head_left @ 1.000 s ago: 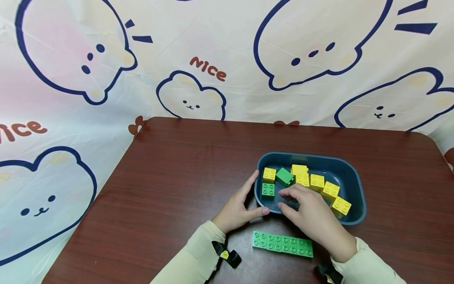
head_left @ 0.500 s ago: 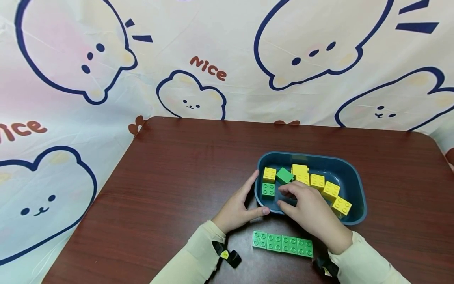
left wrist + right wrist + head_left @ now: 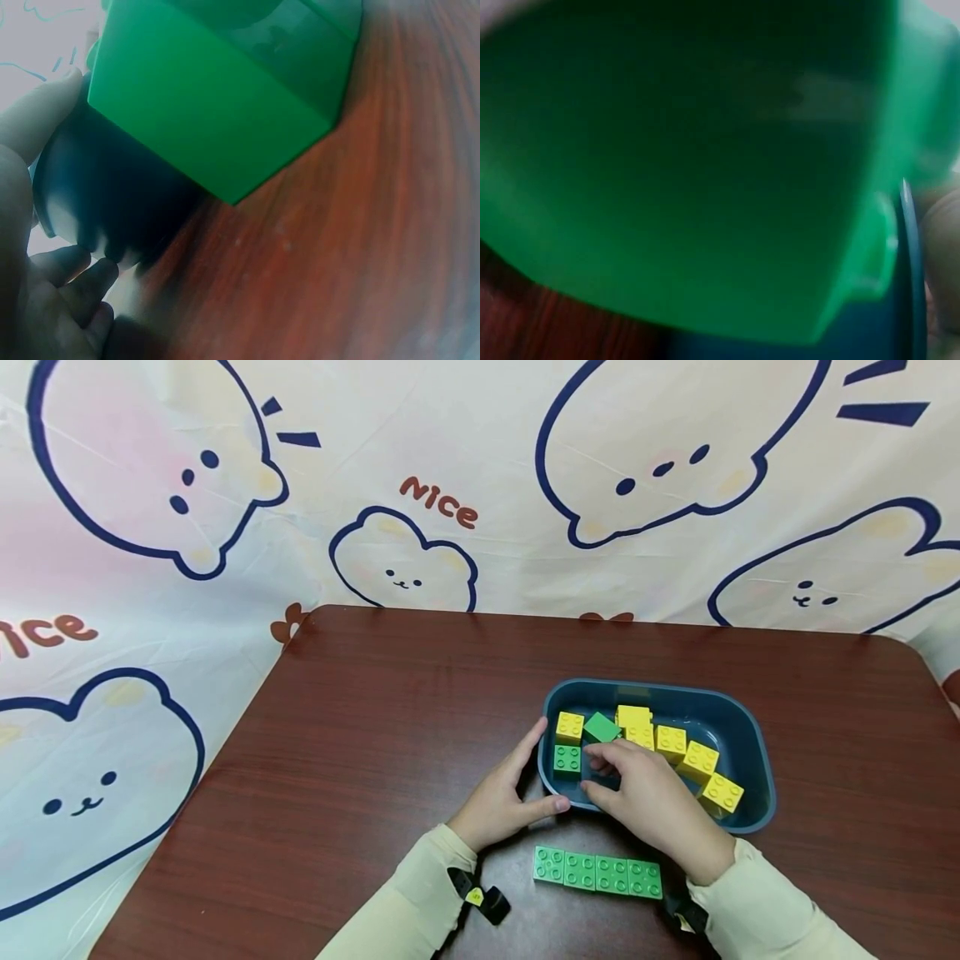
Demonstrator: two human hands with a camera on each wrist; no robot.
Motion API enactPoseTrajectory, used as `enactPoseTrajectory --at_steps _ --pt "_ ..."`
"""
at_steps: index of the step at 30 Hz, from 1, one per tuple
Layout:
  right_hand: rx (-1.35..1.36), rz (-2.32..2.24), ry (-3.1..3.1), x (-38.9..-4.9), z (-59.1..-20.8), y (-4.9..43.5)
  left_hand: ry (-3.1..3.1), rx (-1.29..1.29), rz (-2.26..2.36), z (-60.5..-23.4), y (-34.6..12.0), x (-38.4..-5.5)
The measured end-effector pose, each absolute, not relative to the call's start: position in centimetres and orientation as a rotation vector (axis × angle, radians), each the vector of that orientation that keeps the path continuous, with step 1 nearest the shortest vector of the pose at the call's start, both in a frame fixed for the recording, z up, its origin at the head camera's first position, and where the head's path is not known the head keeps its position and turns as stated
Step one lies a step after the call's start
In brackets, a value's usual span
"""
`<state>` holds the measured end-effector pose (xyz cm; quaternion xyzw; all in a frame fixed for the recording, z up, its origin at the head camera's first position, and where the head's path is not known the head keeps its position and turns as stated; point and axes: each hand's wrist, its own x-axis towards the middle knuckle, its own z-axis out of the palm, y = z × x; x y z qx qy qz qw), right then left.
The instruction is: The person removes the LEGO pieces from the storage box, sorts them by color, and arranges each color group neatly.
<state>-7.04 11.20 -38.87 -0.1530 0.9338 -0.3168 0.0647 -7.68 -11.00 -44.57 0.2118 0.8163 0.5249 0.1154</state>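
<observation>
In the head view my left hand (image 3: 506, 797) touches the left end of the dark blue tray (image 3: 738, 710), thumb and fingers spread along its outside. Over the tray's near side, my right hand (image 3: 652, 797) has its fingers bent loosely and no brick visible between thumb and index finger. Its fingertips are just right of a studded green brick (image 3: 567, 762) and below a tilted green brick (image 3: 601, 727). Part of the tray floor is hidden under this hand. In front of the tray lies a row of several green bricks (image 3: 597, 872), end to end with studs up.
Several yellow bricks (image 3: 699, 762) run diagonally across the tray, and another yellow brick (image 3: 570, 727) sits at its left end. Everything stands on a dark red-brown table (image 3: 360, 760). Behind hangs a cloth (image 3: 495, 443) printed with bears.
My right hand has shifted slightly left and away from me inside the tray, closer to the studded green brick. The left hand and the bricks stay in place.
</observation>
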Motion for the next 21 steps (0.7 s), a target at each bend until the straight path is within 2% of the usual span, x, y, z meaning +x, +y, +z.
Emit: enactPoseTrajectory --at_steps 21 --pt "-0.497 -0.928 2.793 -7.09 -38.95 11.12 2.386 0.610 1.538 -44.59 -10.96 -7.70"
